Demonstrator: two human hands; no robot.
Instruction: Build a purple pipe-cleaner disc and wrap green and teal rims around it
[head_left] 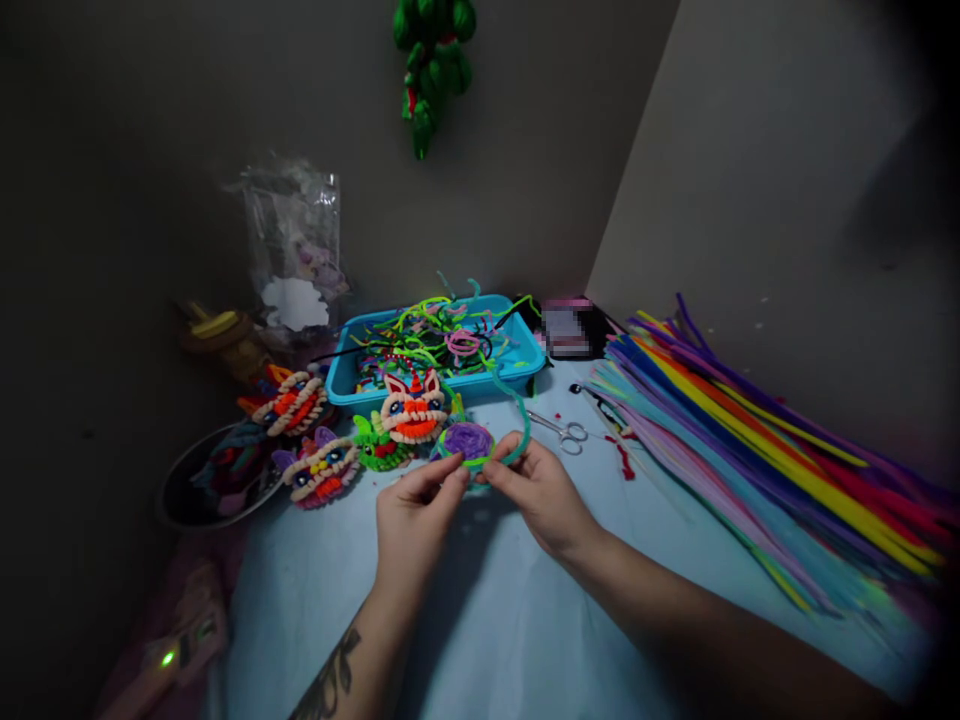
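Note:
Between my two hands is a round coil of pipe cleaner (469, 440), purple in the middle with a lime-green ring and teal around it. My left hand (420, 500) pinches its near left edge between thumb and fingers. On the right edge, my right hand (536, 490) grips the coil, and a loose teal pipe cleaner (523, 400) loops up from there. Just behind the coil sit an orange and cream lion head (414, 408) and a small green figure (381, 445), both of pipe cleaner. The fingers hide part of the coil's lower rim.
A blue tray (341, 385) of pipe cleaner scraps stands behind. Scissors (566, 432) lie right of my hands, with a large bundle of coloured pipe cleaners (750, 450) further right. More lion heads (322, 468) and a dark bowl (176, 500) are at left.

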